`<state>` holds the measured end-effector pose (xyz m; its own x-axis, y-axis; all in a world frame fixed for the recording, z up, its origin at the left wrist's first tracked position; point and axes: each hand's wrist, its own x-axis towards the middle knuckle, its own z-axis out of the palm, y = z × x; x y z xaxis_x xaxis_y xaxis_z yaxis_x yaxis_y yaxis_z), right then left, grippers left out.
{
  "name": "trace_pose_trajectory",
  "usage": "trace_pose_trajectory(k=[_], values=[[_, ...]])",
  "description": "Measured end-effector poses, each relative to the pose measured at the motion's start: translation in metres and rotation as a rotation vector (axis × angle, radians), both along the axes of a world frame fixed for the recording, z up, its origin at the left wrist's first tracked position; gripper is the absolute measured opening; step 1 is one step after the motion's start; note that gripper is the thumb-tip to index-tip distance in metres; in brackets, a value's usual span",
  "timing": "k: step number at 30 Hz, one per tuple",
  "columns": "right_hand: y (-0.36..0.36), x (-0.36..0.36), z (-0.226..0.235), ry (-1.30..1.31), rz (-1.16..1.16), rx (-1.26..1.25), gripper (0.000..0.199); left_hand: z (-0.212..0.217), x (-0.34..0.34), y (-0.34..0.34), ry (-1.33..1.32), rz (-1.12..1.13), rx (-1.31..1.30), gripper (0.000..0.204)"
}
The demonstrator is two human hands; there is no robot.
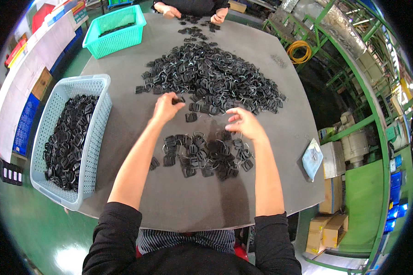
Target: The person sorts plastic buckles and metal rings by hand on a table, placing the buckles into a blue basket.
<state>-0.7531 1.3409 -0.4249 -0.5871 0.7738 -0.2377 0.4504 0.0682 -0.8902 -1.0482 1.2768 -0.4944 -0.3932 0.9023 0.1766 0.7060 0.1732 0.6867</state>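
A large heap of black plastic buckles with metal wire loops lies across the middle of the table. At the heap's near left edge, my left hand is closed, pinching a black buckle between thumb and fingers. My right hand hovers at the heap's near side with its fingers apart and loosely curled; I see nothing held in it. Between my forearms lies a smaller group of black buckles, partly in shadow. One lone buckle rests between the two groups.
A pale blue basket full of buckles stands at the table's left edge. Beyond it is a green basket with some buckles. Across the grey table, another person's hands handle buckles. A small blue-and-white packet lies at the right.
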Motion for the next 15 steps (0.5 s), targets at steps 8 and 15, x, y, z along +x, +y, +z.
trace_pose_trajectory(k=[8, 15], values=[[0.012, -0.054, -0.017, 0.114, -0.079, -0.017, 0.039, 0.059, 0.003, -0.044, -1.298, -0.139, 0.188, 0.029], [-0.012, -0.098, -0.045, -0.445, -0.010, 0.921, 0.023, 0.004, 0.035, 0.016, 0.012, -0.004, 0.032, 0.039]])
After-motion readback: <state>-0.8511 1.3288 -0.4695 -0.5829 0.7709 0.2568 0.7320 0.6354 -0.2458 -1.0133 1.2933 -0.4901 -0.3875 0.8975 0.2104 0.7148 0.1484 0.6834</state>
